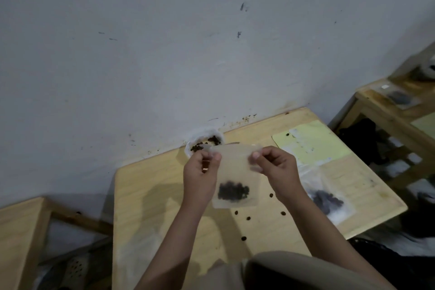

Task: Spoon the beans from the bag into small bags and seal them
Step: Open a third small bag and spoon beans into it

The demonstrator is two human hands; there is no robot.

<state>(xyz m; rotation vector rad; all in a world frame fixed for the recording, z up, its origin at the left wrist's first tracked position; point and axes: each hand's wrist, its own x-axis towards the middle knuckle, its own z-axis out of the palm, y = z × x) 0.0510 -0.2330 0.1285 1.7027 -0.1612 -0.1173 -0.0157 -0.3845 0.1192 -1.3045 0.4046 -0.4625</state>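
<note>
Small bag (236,172): we see it held up above the wooden table (150,195), hanging upright in front of us, clear of the tabletop. Its long axis runs top to bottom; the mouth edge points up and away toward the wall, the closed bottom points down toward us.
Beans in the small bag (233,192): we see a dark clump settled low in the pouch, just above its bottom edge.
Left hand (201,178): we see thumb and fingers pinching the upper left corner of the small bag.
Right hand (277,169): we see it pinching the upper right corner of the same bag, thumb toward us, fingers curled behind the plastic.
Bean bag (203,142): we see a white open-topped bag at the far edge of the table against the wall, dark beans showing inside, partly hidden behind the left hand.
Loose beans (248,218): we count several scattered on the table below and right of the held bag.
Filled bag (326,200): we see a clear pouch with dark beans lying flat on the table's right side.
Yellow sheet (317,142): it lies flat at the table's far right corner, with clear plastic lying over part of it.
</note>
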